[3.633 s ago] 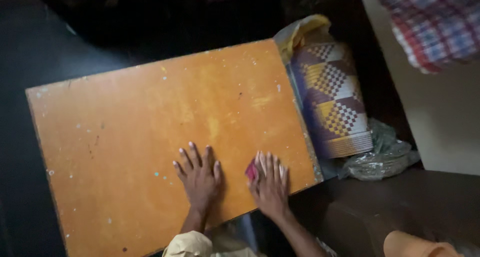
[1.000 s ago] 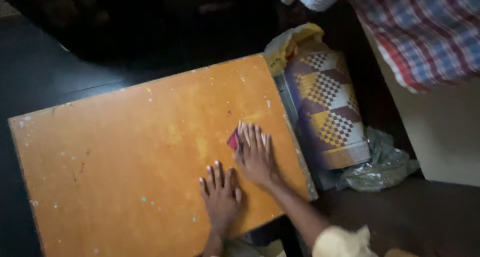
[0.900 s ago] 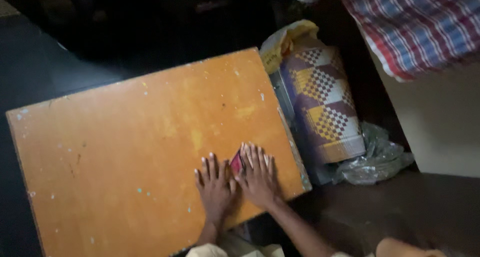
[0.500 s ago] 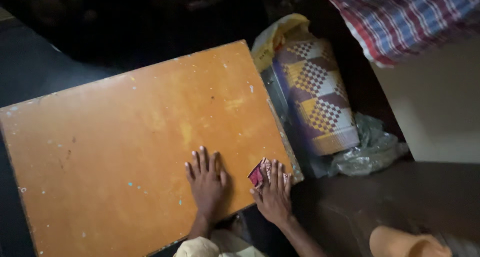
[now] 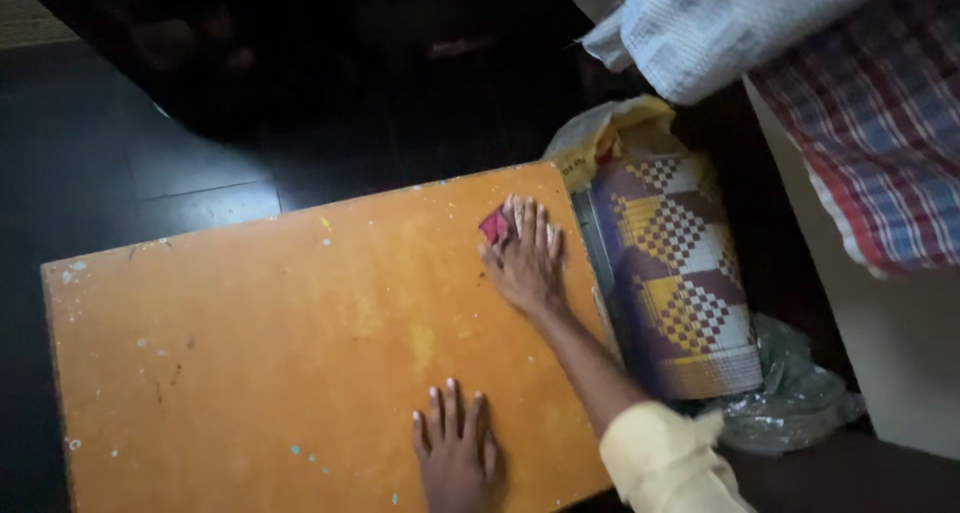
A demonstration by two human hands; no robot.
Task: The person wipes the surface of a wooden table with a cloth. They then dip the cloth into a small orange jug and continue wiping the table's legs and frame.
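Dim, slightly soft view (floor nearly black), light falling from the right.
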